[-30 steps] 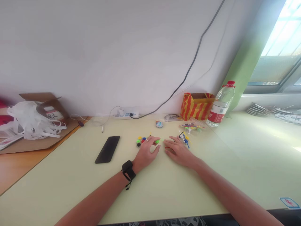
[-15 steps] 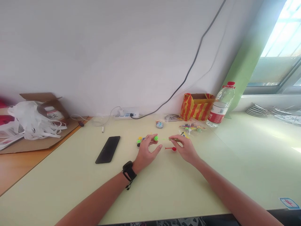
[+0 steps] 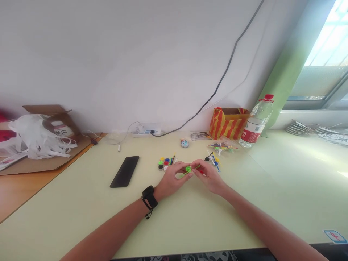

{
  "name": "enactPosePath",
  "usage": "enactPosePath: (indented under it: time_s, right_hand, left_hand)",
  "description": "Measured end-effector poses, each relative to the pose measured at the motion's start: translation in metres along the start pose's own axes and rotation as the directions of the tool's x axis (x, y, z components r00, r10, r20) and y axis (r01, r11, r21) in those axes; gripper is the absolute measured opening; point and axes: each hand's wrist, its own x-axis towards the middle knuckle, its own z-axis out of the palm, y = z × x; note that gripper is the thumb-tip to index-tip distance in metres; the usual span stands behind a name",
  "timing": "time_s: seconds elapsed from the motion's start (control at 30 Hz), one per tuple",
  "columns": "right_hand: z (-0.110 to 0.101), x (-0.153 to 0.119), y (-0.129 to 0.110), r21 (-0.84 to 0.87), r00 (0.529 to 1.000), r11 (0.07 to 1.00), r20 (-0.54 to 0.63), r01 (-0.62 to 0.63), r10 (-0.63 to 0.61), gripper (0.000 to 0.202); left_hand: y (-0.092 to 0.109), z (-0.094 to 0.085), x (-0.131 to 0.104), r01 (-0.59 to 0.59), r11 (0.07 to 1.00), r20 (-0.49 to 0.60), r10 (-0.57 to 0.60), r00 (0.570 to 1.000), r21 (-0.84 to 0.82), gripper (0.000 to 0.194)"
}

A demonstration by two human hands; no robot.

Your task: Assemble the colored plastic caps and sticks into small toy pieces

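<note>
My left hand (image 3: 176,177) pinches a small green round plastic disc (image 3: 188,169) between thumb and fingertips. From the right, my right hand (image 3: 209,177) has its fingertips closed on a thin green plastic arrow (image 3: 198,166), which lies against the disc. The two hands meet just above the table. Under my right fingers a red piece (image 3: 202,172) shows only in part. Left of my left hand lies a cluster of small coloured discs (image 3: 161,166), with a dark arrow (image 3: 173,159) beside it. Past my right hand are several more arrows, a blue one (image 3: 216,165) among them.
A black phone (image 3: 125,172) lies to the left. Behind the hands are a round tape-like container (image 3: 185,144), a plastic bag of parts (image 3: 223,146), a striped bag (image 3: 228,123) and a water bottle (image 3: 255,125). A power strip (image 3: 146,130) sits by the wall.
My right hand has moved left and brought the green arrow to the green disc. My left hand has shifted slightly right and lower, its thumb now closed on the disc.
</note>
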Motion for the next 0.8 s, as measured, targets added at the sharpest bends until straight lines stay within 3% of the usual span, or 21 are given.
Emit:
enactPosePath:
  time_s: [0.2,0.47,0.8]
  right_hand:
    - [-0.0002,-0.0015,-0.0002,-0.077,1.000,0.997,0.017,0.028,-0.026,0.015]
    - [-0.0030,-0.0026,0.0055,-0.201,0.995,0.975,0.006,0.095,-0.096,0.010]
    - [-0.0057,-0.0049,-0.0024,-0.259,0.992,0.958,0.030,0.127,-0.123,0.013]
  left_hand:
    - [0.0026,-0.0011,0.0000,0.003,1.000,0.033,-0.003,0.999,0.004,0.024]
    - [-0.0016,-0.0005,-0.0006,-0.023,0.999,-0.012,0.023,1.000,0.023,0.022]
    - [-0.0061,-0.0034,-0.0005,0.044,0.999,-0.003,-0.044,0.999,-0.012,0.020]
